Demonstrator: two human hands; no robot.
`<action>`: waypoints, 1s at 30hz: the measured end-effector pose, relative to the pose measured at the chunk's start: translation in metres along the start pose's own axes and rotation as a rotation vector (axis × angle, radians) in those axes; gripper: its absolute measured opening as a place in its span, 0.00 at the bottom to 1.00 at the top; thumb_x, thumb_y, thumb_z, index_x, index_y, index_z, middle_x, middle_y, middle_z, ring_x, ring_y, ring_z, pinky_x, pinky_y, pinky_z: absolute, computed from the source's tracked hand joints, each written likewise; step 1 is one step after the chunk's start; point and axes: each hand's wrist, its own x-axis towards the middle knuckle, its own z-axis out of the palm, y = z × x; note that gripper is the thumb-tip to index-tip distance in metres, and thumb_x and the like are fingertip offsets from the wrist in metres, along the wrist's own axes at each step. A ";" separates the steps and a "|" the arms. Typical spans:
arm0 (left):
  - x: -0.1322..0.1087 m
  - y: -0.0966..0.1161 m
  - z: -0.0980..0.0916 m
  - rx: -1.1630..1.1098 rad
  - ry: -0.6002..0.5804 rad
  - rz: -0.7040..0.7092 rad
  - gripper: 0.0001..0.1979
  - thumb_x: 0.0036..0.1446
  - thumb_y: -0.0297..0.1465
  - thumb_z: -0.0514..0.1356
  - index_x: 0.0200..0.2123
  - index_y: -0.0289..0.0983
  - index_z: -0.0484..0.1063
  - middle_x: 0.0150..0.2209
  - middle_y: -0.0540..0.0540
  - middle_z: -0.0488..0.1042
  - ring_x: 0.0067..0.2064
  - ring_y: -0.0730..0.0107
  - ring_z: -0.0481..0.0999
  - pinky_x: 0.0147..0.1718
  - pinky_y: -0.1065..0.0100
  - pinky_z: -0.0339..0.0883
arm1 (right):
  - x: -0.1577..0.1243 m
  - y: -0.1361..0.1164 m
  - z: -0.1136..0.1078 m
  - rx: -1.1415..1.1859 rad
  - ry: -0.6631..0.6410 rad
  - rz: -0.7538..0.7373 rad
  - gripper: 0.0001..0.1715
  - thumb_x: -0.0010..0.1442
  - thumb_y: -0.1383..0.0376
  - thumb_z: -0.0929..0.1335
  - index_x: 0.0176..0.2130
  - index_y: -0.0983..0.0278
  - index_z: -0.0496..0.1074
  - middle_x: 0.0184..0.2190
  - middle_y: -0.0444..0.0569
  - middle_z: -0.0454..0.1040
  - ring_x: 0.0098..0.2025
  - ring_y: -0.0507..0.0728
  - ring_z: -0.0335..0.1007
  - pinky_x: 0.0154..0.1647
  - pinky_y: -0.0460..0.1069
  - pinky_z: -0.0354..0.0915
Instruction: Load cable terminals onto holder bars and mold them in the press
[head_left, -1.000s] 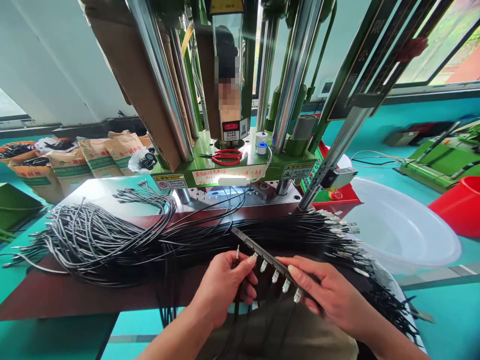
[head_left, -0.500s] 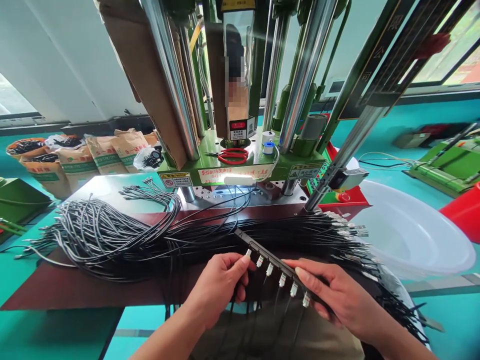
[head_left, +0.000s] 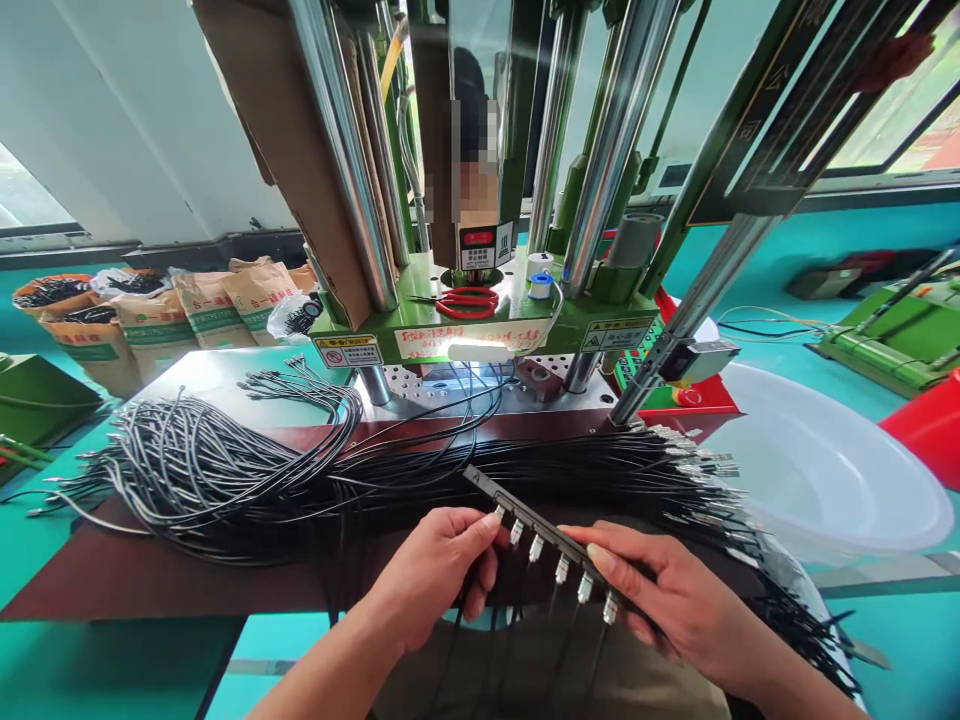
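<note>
My right hand (head_left: 660, 590) is closed around the right end of a dark slotted bar (head_left: 536, 525) marked "A", which slants down to the right over my lap. Several silver metal cable plugs (head_left: 561, 570) sit in a row along its lower edge, their black cables hanging down. At the bar's left part, my left hand (head_left: 442, 570) pinches the leftmost cable plug (head_left: 499, 512) between thumb and fingers, at the bar's edge. Its fingertips hide part of that plug. Behind the bar lies a thick bundle of black cables (head_left: 570, 465) with metal ends at the right.
A green press (head_left: 555, 330) with chrome columns stands ahead, red-handled scissors (head_left: 466, 302) on its plate. Coiled cables (head_left: 217, 470) cover the brown tabletop (head_left: 150, 575) at left. A large white tub (head_left: 840, 450) and a red emergency button (head_left: 688, 397) are at right.
The press's green plate has risen slightly. The bar has shifted a little left and down with both hands, and the leftmost plug now appears closer against its edge.
</note>
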 end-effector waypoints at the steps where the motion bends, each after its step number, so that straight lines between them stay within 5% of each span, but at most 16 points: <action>1: 0.000 0.000 0.000 -0.002 0.002 -0.001 0.20 0.58 0.47 0.54 0.33 0.33 0.69 0.19 0.53 0.64 0.15 0.81 0.59 0.14 0.76 0.48 | 0.000 0.000 0.000 -0.002 -0.001 -0.001 0.26 0.65 0.51 0.60 0.58 0.57 0.66 0.33 0.46 0.63 0.22 0.45 0.57 0.18 0.42 0.53; 7: 0.006 -0.003 0.001 0.003 -0.007 -0.001 0.19 0.56 0.46 0.55 0.31 0.34 0.68 0.19 0.53 0.64 0.14 0.81 0.58 0.13 0.77 0.48 | 0.001 -0.004 0.002 -0.037 -0.024 -0.011 0.26 0.64 0.50 0.60 0.56 0.58 0.68 0.32 0.45 0.60 0.23 0.46 0.56 0.19 0.42 0.55; 11: -0.006 0.008 -0.005 0.162 0.003 -0.010 0.21 0.55 0.48 0.54 0.29 0.34 0.68 0.22 0.50 0.68 0.19 0.76 0.66 0.19 0.74 0.59 | 0.003 -0.009 -0.003 -0.009 -0.042 0.013 0.28 0.58 0.51 0.67 0.54 0.61 0.68 0.34 0.47 0.67 0.24 0.46 0.58 0.21 0.43 0.56; 16: -0.031 0.080 -0.031 0.633 0.255 0.267 0.23 0.57 0.49 0.52 0.27 0.35 0.72 0.23 0.46 0.72 0.24 0.71 0.70 0.24 0.72 0.61 | 0.011 -0.020 -0.022 -0.253 -0.044 0.010 0.21 0.55 0.50 0.69 0.42 0.63 0.75 0.32 0.46 0.72 0.30 0.52 0.65 0.29 0.46 0.62; 19: -0.004 0.127 -0.039 1.039 0.502 0.530 0.22 0.60 0.47 0.50 0.32 0.35 0.74 0.30 0.43 0.75 0.33 0.67 0.72 0.33 0.70 0.61 | 0.019 -0.026 -0.028 -0.401 -0.048 -0.098 0.21 0.57 0.50 0.68 0.41 0.61 0.76 0.34 0.47 0.73 0.37 0.56 0.68 0.38 0.48 0.62; 22: 0.048 0.148 -0.033 1.224 0.518 0.240 0.32 0.54 0.56 0.50 0.33 0.31 0.74 0.33 0.35 0.75 0.37 0.56 0.74 0.34 0.66 0.61 | 0.026 -0.029 -0.026 -0.506 -0.034 -0.216 0.20 0.61 0.51 0.64 0.41 0.60 0.76 0.35 0.47 0.72 0.38 0.56 0.68 0.40 0.49 0.61; 25: 0.089 0.143 -0.021 1.247 0.444 0.143 0.36 0.49 0.60 0.51 0.33 0.31 0.75 0.33 0.33 0.76 0.39 0.51 0.76 0.34 0.65 0.63 | 0.028 -0.026 -0.020 -0.577 -0.003 -0.256 0.19 0.63 0.52 0.62 0.39 0.60 0.76 0.37 0.48 0.71 0.40 0.56 0.67 0.42 0.49 0.61; 30: 0.104 0.113 -0.014 1.284 0.453 0.054 0.39 0.48 0.55 0.58 0.50 0.26 0.68 0.43 0.25 0.74 0.46 0.41 0.74 0.41 0.58 0.65 | 0.021 -0.018 -0.011 -0.699 0.024 -0.231 0.15 0.64 0.57 0.62 0.40 0.59 0.75 0.41 0.49 0.69 0.43 0.57 0.66 0.44 0.49 0.62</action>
